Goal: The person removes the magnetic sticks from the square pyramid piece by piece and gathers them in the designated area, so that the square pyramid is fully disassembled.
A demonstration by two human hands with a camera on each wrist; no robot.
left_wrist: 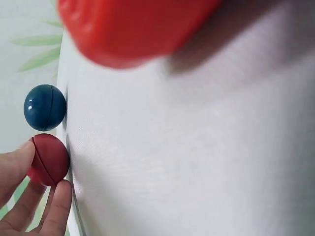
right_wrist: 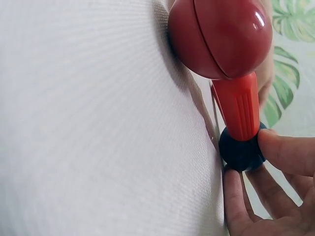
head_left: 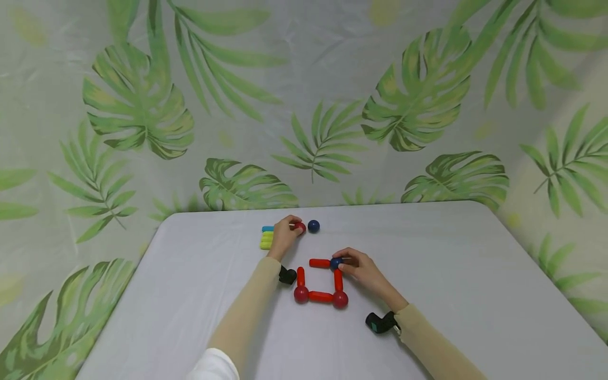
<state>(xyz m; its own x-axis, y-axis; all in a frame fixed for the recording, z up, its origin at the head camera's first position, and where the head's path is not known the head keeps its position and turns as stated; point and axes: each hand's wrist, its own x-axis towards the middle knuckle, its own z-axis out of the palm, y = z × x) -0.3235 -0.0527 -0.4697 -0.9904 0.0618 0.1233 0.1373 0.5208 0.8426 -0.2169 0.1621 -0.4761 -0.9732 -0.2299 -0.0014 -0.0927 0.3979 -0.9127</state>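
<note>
A person works at a grey surface [head_left: 199,295] on a partly built square of red rods and balls [head_left: 320,282]. The right hand [head_left: 363,270] holds a dark blue ball [head_left: 336,263] in a pinching grip of thumb and fingertips at the square's far right corner, where it meets the ends of a far rod [head_left: 319,263] and a right-side rod [head_left: 338,279], apparently to steady the joint. The near side is already joined: a red rod [head_left: 320,296] runs between two red balls [head_left: 301,294], with a left-side rod [head_left: 301,276] rising from the left one. Beyond the square's far left corner, the left hand [head_left: 284,236] closes its fingertips [left_wrist: 59,201] on a loose red ball [left_wrist: 48,160], a second blue ball [head_left: 313,226] lying just beside it. Spare blue and yellow-green rods [head_left: 266,238] lie stacked past that hand, away from the square.
</note>
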